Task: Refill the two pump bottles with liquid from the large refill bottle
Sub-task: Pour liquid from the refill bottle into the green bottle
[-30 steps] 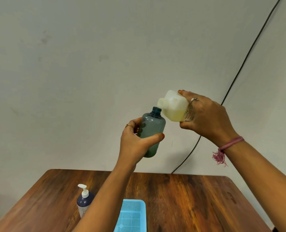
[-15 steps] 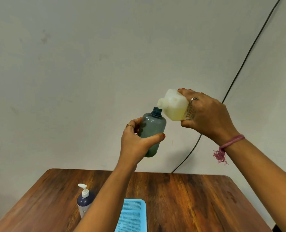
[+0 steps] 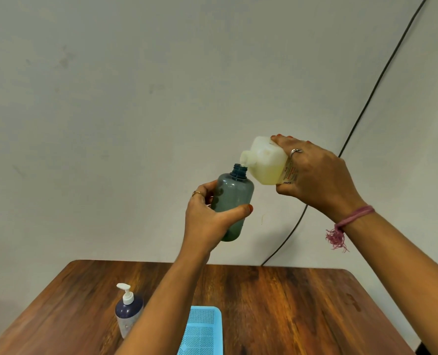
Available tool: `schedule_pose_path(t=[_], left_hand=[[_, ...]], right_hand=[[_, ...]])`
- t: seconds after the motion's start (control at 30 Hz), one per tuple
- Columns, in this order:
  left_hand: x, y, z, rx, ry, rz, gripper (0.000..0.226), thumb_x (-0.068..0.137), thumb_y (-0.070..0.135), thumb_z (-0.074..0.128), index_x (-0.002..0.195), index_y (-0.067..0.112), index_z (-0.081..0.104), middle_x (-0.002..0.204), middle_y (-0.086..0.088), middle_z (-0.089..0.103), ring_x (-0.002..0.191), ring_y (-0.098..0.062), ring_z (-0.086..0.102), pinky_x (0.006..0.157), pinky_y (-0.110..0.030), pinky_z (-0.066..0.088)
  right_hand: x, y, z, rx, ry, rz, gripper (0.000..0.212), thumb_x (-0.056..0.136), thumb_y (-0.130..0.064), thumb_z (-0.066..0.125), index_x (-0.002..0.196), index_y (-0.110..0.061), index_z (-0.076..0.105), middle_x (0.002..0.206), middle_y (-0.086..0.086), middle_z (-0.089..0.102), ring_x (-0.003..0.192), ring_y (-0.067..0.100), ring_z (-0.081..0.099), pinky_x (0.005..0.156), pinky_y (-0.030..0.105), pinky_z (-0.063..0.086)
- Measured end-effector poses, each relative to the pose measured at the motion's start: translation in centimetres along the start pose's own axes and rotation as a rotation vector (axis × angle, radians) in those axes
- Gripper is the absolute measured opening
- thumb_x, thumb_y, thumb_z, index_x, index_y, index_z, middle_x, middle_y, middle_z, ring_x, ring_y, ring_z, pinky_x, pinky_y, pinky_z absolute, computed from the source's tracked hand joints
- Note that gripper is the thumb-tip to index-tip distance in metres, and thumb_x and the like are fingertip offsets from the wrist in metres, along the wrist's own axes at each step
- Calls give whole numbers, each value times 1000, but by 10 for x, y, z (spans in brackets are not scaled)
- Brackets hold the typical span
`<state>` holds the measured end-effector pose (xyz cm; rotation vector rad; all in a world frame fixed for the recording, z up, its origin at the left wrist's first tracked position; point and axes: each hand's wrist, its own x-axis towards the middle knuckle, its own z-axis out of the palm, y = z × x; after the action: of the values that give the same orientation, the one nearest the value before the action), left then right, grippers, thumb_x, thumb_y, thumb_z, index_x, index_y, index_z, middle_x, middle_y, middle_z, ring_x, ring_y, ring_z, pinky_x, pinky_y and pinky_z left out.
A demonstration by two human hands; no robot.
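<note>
My left hand (image 3: 209, 221) grips a grey-green translucent bottle (image 3: 234, 196) with its pump off, held upright in the air above the table. My right hand (image 3: 315, 178) holds the white refill bottle (image 3: 265, 163) tilted to the left, yellowish liquid pooled in its lower side. Its spout sits just over the open neck of the grey-green bottle. A second pump bottle (image 3: 128, 310), dark blue with a white pump, stands on the table at the lower left.
A brown wooden table (image 3: 289, 303) fills the bottom of the view. A light blue mesh tray (image 3: 202, 329) lies at its near middle. A black cable (image 3: 366, 106) runs down the pale wall behind.
The refill bottle has tipped further and its spout has come down onto the open neck of the grey-green bottle. My left hand has hardly moved.
</note>
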<state>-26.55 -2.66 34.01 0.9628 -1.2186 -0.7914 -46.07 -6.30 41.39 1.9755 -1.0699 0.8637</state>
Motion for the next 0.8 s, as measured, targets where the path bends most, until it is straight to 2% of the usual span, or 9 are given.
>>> schedule_pose_path(t=[0.37, 0.8], left_hand=[[1, -1, 0, -5, 4, 5, 73, 60, 19, 89, 120, 29, 49, 114, 11, 55, 96, -4, 56, 56, -6, 48], [-1, -1, 1, -17, 0, 6, 71, 60, 19, 89, 118, 31, 49, 108, 16, 54, 94, -2, 56, 56, -7, 48]], right_hand=[[0, 0, 1, 1, -8, 2, 87, 54, -26, 87, 132, -10, 53, 121, 11, 65, 97, 32, 66, 73, 39, 55], [-1, 0, -1, 7, -9, 1, 87, 54, -25, 87, 133, -9, 52, 122, 12, 64, 100, 33, 65, 77, 41, 55]])
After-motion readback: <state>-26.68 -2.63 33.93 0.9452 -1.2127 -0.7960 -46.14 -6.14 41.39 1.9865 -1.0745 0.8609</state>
